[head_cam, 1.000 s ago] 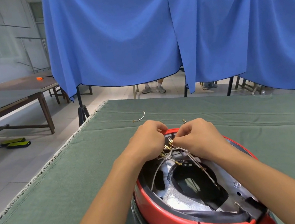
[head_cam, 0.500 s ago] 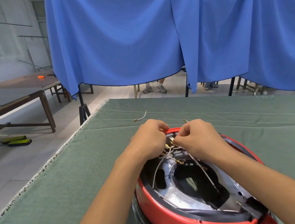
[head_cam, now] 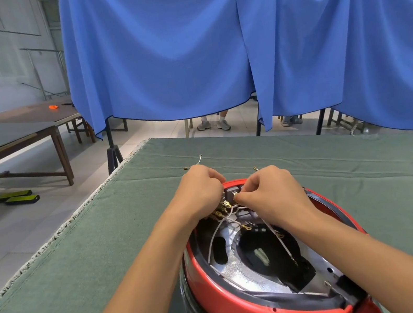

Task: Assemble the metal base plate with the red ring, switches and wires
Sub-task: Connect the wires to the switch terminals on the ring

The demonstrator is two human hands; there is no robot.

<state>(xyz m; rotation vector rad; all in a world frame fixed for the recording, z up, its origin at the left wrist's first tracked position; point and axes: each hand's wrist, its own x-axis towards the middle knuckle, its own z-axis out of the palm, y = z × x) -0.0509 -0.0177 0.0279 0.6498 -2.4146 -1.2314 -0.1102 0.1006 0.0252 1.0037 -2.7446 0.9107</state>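
A red ring (head_cam: 225, 302) rims a round housing that lies open side up on the green cloth, with the shiny metal base plate (head_cam: 237, 269) inside it. White wires (head_cam: 215, 237) with brass terminals (head_cam: 221, 210) run across the plate to the far rim. My left hand (head_cam: 198, 193) is closed at the far rim over the terminals. My right hand (head_cam: 270, 194) pinches a wire terminal beside it with thumb and forefinger. The switches under my hands are mostly hidden.
The green cloth table (head_cam: 107, 256) has its left edge (head_cam: 49, 239) close by. A loose wire (head_cam: 195, 162) lies beyond my hands, another wire end (head_cam: 255, 168) near it. Blue curtains (head_cam: 208, 45) hang behind; brown tables (head_cam: 16, 134) stand left.
Both hands stay at the far rim; the right hand's fingers have shifted slightly on the terminal. The housing has not moved.
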